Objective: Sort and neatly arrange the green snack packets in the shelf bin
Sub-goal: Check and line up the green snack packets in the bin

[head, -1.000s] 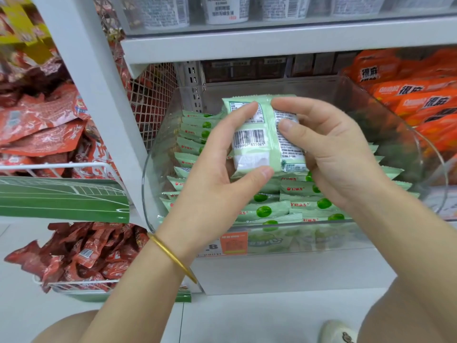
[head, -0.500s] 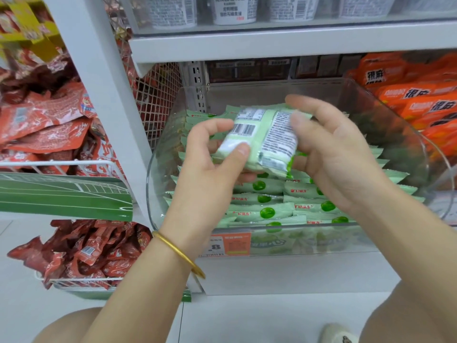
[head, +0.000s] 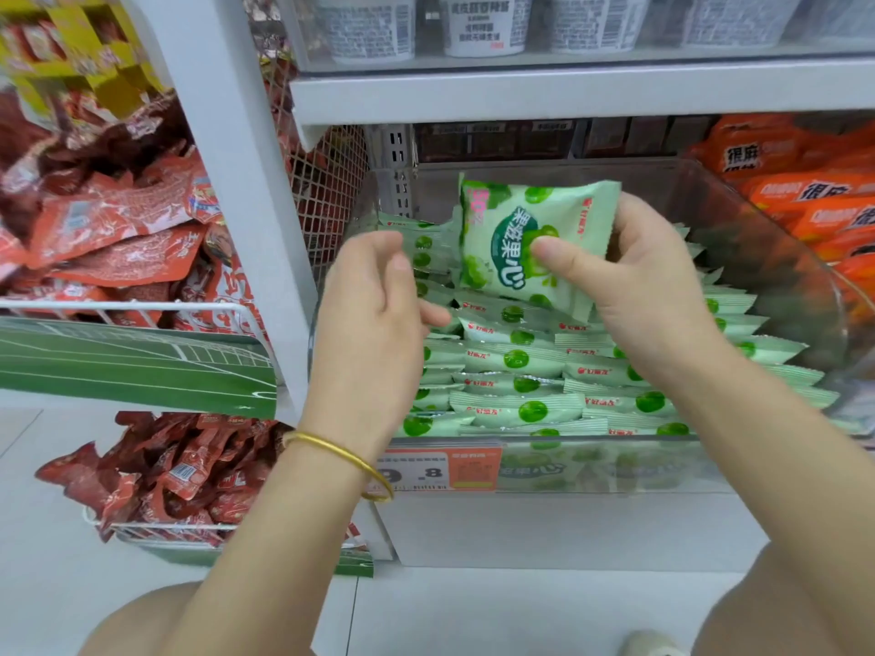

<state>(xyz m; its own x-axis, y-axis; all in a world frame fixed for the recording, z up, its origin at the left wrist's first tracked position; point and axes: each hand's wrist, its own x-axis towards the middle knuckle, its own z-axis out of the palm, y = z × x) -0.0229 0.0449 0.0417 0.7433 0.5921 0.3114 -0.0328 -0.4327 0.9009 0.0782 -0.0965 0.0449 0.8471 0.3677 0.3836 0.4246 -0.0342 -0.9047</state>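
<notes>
Two hands work over a clear bin [head: 781, 258] that sits on a white lower shelf [head: 568, 527] of a shop display. The right hand [head: 648, 286] pinches one green packet [head: 521, 229], thumb on its printed front and fingers behind its right edge. It holds the packet upright above the back half of the bin, clear of the stock below. The left hand [head: 374, 300], with a gold bangle [head: 350, 454] on its wrist, hangs just left of that packet with fingers loosely curled and nothing gripped. Whether its lower fingertips touch the packets beneath cannot be told. Overlapping rows of stacked packets [head: 516, 362] fill the bin, lying flat with their green dots facing up. An orange and white price tag [head: 440, 471] is fixed to the front wall of the bin.

Surroundings: an upper shelf board [head: 568, 92] carries white tubs [head: 483, 21] with printed labels. Orange packets [head: 805, 196] lie just beyond the right wall of the bin. Left of a white upright post [head: 227, 158] and a panel of wire mesh [head: 326, 191], a wire basket holds red packets [head: 118, 239] behind a green sign panel [head: 132, 366]. A second heap of red packets [head: 180, 471] fills a lower basket. The pale floor [head: 47, 537] shows at bottom left, and the toe of a shoe [head: 653, 643] shows at the bottom edge.
</notes>
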